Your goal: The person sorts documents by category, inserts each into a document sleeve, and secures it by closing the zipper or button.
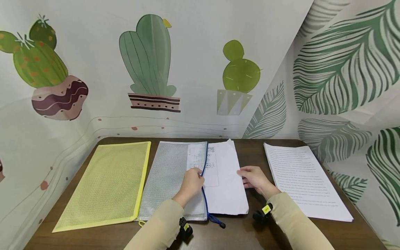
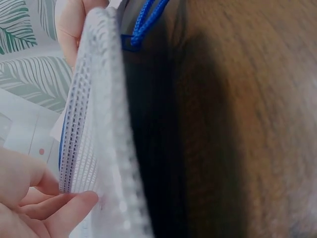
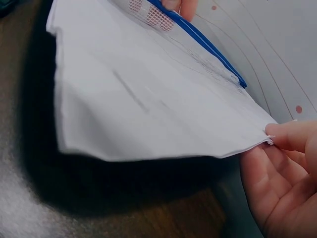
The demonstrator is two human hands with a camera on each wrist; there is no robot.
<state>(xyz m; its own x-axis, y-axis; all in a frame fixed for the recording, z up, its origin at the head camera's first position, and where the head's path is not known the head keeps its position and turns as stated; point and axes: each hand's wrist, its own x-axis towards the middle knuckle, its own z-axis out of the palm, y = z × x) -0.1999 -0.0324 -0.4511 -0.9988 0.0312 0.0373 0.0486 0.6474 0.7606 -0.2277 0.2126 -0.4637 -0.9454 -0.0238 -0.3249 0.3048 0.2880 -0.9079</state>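
Both arms in beige long sleeves [image 1: 162, 222]; black wrist camera [image 1: 185, 230] with yellow tag strapped at each cuff, bottom centre.

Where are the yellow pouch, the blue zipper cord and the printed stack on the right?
yellow pouch [image 1: 106, 180], head view, middle of its mesh face
blue cord [image 1: 216, 220], head view, loop beyond the pouch's near corner
printed stack [image 1: 303, 178], head view, middle of top sheet
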